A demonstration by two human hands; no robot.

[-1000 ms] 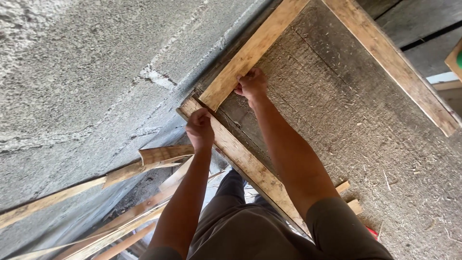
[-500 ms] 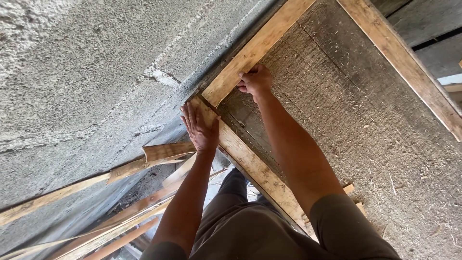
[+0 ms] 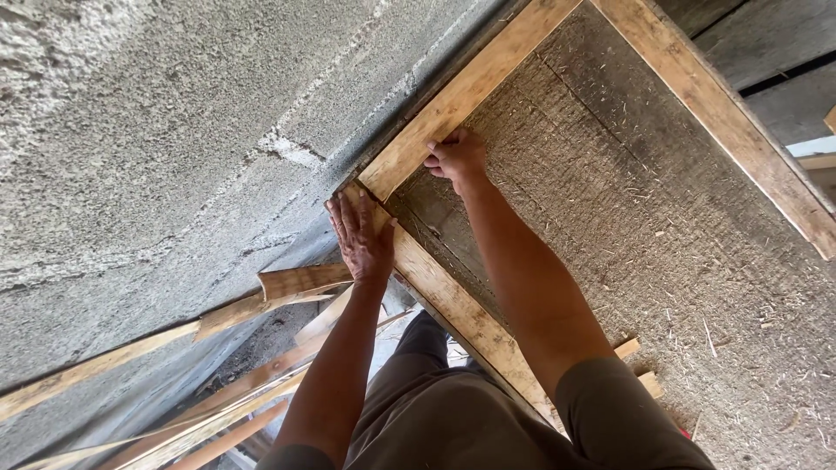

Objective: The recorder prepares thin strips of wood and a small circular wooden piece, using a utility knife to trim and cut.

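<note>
The scene is lit by bright, even daylight, and no lamp can be seen. The strongest light is found at the right edge, where a pale patch near the upper right is almost washed out. The wooden frame (image 3: 470,91) and both forearms are evenly lit, with a soft sheen on the skin. A narrow dark shadow is cast along the gap between the frame and the concrete wall (image 3: 174,157). The lower left, among the loose laths (image 3: 218,405), is left dimmer. Focus is held sharply on the straw-flecked board (image 3: 662,252) and the wall's grain. Slight wide-angle stretching is noticed toward the corners. No motion blur is seen.
</note>
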